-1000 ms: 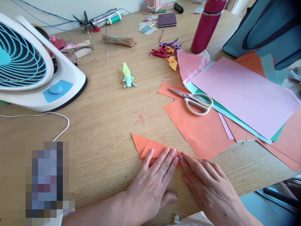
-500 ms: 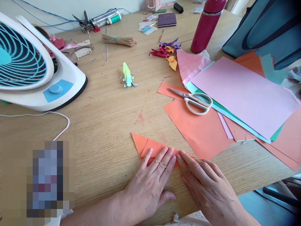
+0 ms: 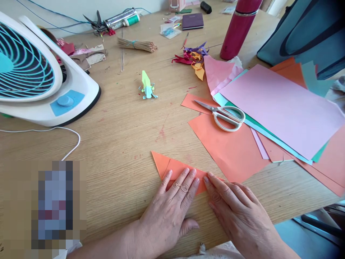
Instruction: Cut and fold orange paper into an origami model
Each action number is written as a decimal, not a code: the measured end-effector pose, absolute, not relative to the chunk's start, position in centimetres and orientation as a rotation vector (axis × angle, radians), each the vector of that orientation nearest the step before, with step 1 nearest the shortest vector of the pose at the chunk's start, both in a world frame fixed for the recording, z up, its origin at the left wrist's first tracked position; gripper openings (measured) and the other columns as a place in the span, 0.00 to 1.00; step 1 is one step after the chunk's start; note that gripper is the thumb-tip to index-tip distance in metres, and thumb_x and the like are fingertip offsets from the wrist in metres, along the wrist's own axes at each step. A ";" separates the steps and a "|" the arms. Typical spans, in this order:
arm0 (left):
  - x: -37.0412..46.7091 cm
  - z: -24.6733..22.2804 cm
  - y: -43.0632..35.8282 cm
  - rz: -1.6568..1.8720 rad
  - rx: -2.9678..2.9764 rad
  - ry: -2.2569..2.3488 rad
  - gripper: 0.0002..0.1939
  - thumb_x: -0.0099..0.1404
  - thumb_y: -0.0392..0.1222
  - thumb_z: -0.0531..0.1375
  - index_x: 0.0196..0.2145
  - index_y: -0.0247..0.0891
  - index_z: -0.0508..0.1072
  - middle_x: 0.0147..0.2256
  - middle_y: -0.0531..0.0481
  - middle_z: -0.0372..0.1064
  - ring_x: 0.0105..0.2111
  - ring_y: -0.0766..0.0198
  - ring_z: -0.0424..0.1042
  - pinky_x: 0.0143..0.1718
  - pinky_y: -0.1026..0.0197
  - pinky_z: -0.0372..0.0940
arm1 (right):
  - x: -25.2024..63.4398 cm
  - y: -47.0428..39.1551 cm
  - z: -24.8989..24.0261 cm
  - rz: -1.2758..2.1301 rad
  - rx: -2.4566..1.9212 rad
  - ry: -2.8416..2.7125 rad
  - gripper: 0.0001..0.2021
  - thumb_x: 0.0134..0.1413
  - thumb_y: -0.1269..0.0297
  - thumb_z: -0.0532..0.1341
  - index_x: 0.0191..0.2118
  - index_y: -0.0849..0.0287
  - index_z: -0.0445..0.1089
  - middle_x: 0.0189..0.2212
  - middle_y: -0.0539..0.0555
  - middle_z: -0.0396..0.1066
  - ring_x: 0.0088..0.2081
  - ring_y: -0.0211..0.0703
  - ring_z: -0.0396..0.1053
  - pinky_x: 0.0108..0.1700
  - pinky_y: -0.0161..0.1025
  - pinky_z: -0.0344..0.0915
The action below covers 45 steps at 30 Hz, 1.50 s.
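A folded piece of orange paper lies on the wooden table, its left end a pointed triangle with a crease line across it. My left hand rests flat on it, fingers spread and thumb out to the side. At the paper's right end is my right hand, its fingers close together, with the tips gripping the edge there. The lower edge and part of the right corner are hidden under my hands. Farther back stands a small folded green and blue paper insect.
White-handled scissors lie on orange sheets beside a pile of coloured paper. A fan stands left, with a blurred-out object in front. Behind are a red bottle, paper scraps and a stick bundle.
My left hand has slid slightly left along the orange paper, baring a little more of it between my hands. The right hand stays at the paper's right end.
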<state>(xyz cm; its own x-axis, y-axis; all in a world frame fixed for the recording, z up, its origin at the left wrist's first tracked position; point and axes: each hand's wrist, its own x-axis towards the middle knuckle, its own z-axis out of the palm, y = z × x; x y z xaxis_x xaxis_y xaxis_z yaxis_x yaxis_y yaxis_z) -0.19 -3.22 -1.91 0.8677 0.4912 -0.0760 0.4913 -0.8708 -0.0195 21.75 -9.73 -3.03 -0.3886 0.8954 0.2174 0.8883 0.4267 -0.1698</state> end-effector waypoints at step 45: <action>-0.5 -1.9 -4.4 -0.130 3.007 1.036 0.42 0.70 0.67 0.44 0.67 0.29 0.55 0.70 0.38 0.44 0.71 0.49 0.36 0.68 0.45 0.33 | 19.8 -8.1 -2.6 -0.006 -1.548 -2.367 0.19 0.66 0.67 0.53 0.60 0.66 0.67 0.58 0.65 0.69 0.45 0.51 0.68 0.45 0.48 0.61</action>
